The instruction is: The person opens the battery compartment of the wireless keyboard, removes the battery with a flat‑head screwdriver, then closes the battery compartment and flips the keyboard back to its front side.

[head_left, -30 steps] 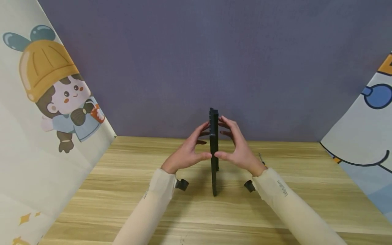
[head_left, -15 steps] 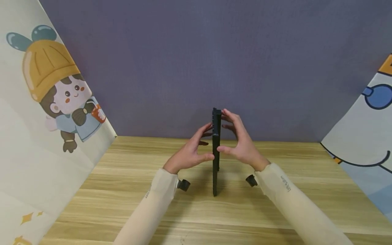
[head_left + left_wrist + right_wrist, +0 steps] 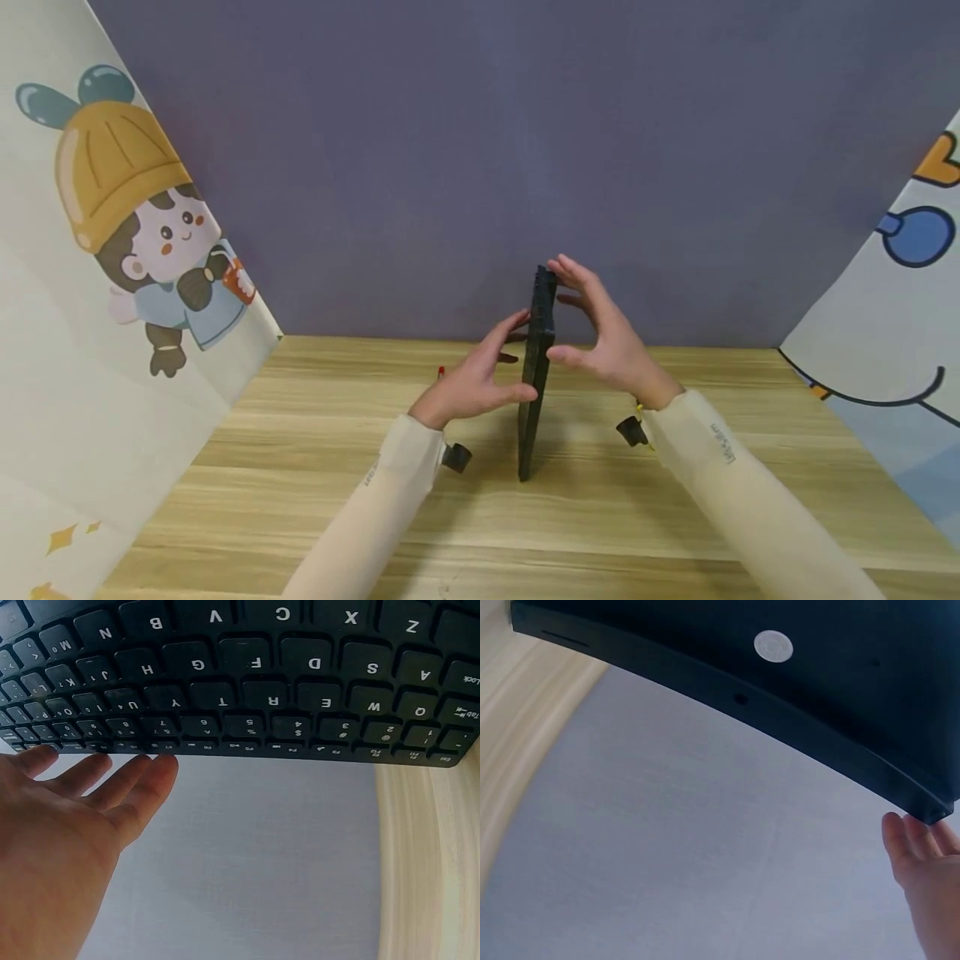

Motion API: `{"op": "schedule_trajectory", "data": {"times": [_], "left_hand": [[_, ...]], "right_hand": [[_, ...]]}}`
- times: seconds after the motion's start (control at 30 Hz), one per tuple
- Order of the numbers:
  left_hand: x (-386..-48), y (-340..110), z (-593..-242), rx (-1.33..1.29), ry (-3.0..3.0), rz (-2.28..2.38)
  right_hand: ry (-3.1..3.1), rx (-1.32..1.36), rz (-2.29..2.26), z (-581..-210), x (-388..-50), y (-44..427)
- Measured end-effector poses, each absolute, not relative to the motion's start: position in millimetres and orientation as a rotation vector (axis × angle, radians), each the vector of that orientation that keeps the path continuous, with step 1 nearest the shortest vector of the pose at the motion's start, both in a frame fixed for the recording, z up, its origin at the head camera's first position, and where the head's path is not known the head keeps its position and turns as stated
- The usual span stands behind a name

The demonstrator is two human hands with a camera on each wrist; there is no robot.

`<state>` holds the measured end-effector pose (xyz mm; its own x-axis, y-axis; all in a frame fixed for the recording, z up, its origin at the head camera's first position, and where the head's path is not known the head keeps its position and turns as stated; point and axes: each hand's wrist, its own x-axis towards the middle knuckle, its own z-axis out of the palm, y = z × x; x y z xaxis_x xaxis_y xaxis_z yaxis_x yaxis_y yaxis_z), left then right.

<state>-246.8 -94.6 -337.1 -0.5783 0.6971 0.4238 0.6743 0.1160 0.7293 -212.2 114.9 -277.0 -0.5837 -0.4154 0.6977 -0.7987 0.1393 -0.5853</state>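
A black computer keyboard (image 3: pixel 534 383) stands on one short end on the table, its top leaning right. My left hand (image 3: pixel 476 385) is on its key side, fingers fairly straight; in the left wrist view the fingertips (image 3: pixel 161 766) touch the keyboard (image 3: pixel 255 682) along its function-key edge. My right hand (image 3: pixel 611 342) is on the back side, higher up, with fingers and thumb spread apart. In the right wrist view its fingertips (image 3: pixel 895 829) are at the keyboard's upper corner, and a round pale sticker (image 3: pixel 773 646) shows on the dark underside.
A wooden table (image 3: pixel 315 500) lies below, with a grey-purple backdrop (image 3: pixel 375 167) behind it. Printed cartoon panels (image 3: pixel 45 333) flank both sides. Behind the left hand a small red-tipped thing (image 3: pixel 441 372) pokes out; something yellow (image 3: pixel 640 408) shows by the right wrist, mostly hidden.
The keyboard's upper end has tipped to the right and turned slightly, showing more of its key side. My right hand has moved up and right; the left hand has followed a little rightward.
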Motion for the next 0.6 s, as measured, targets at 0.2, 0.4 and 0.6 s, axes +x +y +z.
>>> {"op": "schedule_trajectory", "data": {"times": [0.2, 0.4, 0.6], "left_hand": [[-256, -91, -353, 1.403, 2.362, 1.435], [-253, -86, -357, 1.344, 2.356, 1.399], [-253, -79, -363, 1.305, 2.346, 1.357]], "right_hand": [[-2.14, 1.139, 1.391, -270, -207, 119], [-2.214, 1.093, 1.311, -265, -202, 125], [-2.31, 1.046, 1.194, -261, -196, 138]]}}
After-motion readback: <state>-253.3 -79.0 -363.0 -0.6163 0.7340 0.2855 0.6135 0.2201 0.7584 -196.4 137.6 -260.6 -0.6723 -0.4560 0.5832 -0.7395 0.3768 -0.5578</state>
